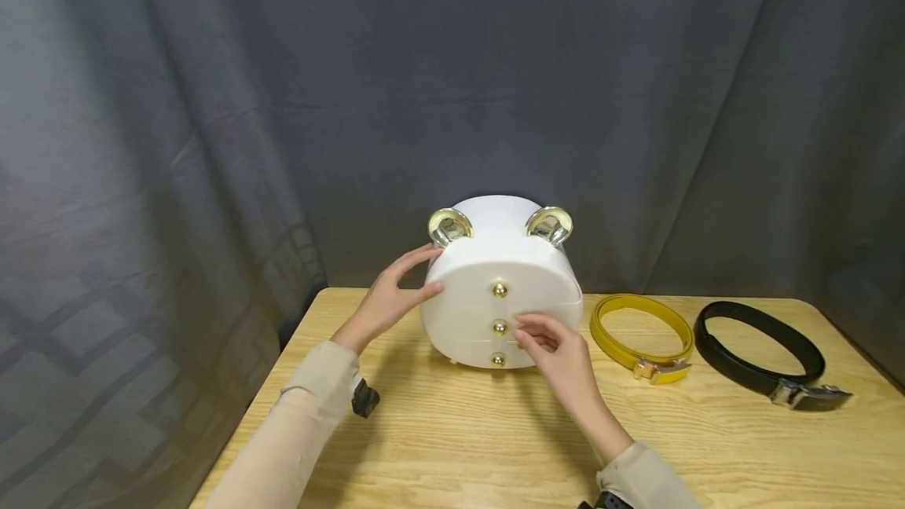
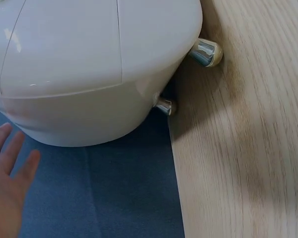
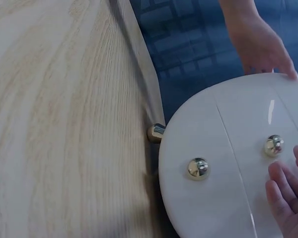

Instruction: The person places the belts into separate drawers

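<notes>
A white rounded drawer box (image 1: 467, 313) with gold ear-shaped rings on top stands on the table. Three gold knobs run down its front, the middle knob (image 1: 500, 327) among them. My left hand (image 1: 389, 301) is at the box's left side, thumb by the front edge and the other fingers stretched along the side; the left wrist view has its spread fingers beside the white wall. Close to the right of the middle knob is my right hand (image 1: 566, 356), fingers loosely bent and thumb apart from them. In the right wrist view a small gap separates its fingertips (image 3: 274, 171) from that knob.
Right of the box lies a coiled yellow belt (image 1: 604, 340) with a metal buckle, and beyond it a coiled black belt (image 1: 735, 368). Short gold feet (image 2: 207, 52) hold the box up from the wooden table (image 1: 452, 430). Behind hangs a dark grey curtain (image 1: 495, 85).
</notes>
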A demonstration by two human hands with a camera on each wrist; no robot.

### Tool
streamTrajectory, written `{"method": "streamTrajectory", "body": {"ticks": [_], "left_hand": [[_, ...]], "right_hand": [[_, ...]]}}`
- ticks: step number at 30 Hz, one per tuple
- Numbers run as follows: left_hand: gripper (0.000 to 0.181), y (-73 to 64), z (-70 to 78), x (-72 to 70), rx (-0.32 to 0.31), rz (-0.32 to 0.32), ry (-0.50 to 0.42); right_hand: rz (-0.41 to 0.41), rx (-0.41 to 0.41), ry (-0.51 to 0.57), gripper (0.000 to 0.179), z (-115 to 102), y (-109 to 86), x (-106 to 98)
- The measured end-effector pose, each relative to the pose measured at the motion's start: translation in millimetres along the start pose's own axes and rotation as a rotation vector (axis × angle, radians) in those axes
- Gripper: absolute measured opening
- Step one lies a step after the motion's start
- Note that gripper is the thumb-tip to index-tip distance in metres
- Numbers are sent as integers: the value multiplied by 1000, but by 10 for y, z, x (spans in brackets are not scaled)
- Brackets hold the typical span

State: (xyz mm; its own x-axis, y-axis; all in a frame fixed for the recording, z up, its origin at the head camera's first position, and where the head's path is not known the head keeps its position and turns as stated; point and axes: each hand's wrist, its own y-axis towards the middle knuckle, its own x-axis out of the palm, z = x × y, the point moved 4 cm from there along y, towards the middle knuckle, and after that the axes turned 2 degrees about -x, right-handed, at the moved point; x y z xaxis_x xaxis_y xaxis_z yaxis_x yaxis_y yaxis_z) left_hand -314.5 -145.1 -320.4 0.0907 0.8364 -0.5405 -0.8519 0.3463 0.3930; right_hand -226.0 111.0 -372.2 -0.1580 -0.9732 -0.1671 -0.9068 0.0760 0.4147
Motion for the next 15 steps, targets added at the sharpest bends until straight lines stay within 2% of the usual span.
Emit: {"method": "streamTrajectory", "body": {"ticks": [15], "left_hand": [[47,43,12,47,-31,2,-129]], "right_hand": [[-6,6,16,24,42,25,87]]}}
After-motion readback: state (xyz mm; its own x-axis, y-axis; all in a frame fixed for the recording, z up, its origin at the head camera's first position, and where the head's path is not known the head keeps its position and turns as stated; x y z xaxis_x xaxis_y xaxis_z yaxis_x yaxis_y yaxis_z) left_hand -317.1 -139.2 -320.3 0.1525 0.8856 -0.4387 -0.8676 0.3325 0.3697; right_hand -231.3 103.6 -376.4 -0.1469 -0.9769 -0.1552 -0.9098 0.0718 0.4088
